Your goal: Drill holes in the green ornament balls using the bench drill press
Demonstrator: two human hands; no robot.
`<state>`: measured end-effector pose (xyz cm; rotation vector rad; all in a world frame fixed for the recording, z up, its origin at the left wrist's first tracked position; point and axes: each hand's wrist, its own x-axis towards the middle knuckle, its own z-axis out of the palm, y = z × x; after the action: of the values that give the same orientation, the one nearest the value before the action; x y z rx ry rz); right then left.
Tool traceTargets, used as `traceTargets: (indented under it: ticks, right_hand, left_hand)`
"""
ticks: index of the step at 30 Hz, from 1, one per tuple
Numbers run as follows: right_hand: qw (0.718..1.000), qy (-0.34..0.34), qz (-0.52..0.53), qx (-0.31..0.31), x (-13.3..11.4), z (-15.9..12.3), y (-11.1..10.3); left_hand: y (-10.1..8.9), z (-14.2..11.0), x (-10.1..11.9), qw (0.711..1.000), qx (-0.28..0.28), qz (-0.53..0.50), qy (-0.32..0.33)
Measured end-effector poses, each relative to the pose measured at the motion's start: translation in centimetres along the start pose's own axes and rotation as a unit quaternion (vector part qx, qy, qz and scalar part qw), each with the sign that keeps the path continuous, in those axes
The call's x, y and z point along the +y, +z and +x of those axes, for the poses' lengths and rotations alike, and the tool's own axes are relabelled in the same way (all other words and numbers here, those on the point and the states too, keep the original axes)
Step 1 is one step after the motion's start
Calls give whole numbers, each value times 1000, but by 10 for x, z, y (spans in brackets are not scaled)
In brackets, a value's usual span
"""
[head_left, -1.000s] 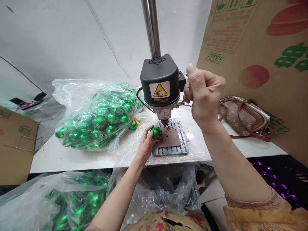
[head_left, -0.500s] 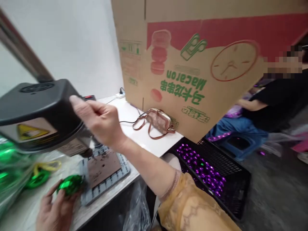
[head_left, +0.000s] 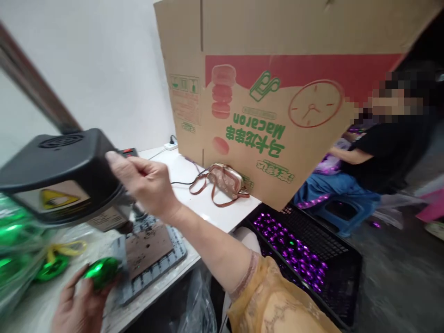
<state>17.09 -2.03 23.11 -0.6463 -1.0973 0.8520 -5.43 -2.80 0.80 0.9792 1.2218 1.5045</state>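
Observation:
My left hand (head_left: 81, 296) is closed around a shiny green ball (head_left: 101, 273), low on the left beside the front corner of a grey slotted drill press base (head_left: 156, 268). Dark debris lies on the brown board (head_left: 152, 247) on that base. My right hand (head_left: 147, 185) is wrapped into a fist at the right side of the black drill press head (head_left: 55, 157), where its feed handle would be; the fingers mostly hide that handle. The chuck (head_left: 125, 227) points down above the board.
Green balls in clear plastic (head_left: 14, 231) and a yellow ribbon (head_left: 67, 248) lie left. A tall cardboard sheet (head_left: 249, 120) stands behind a small handbag (head_left: 225, 180). A black crate (head_left: 340, 273) holds purple beads (head_left: 291, 249). Another person (head_left: 391, 143) sits at right.
The view has shifted slightly, so the machine and cardboard sit lower in the picture. Both hands keep about the same place at the machine and the green ball.

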Motion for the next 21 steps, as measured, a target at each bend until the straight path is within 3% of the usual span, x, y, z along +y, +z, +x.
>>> traceTargets:
  ticks: [2, 8, 15, 21]
  right_hand:
    - [999, -35, 11, -13, 5, 1, 0]
    - [994, -110, -24, 10, 17, 0, -1]
    - [988, -137, -60, 32, 16, -3, -2]
    - [986, -149, -72, 38, 18, -2, -1]
  left_hand:
    - [13, -13, 15, 997, 2, -34, -73]
    - [38, -24, 25, 990, -43, -105, -81]
    - [38, -22, 15, 988, -58, -117, -79]
    - [35, -18, 12, 997, -45, -43, -43]
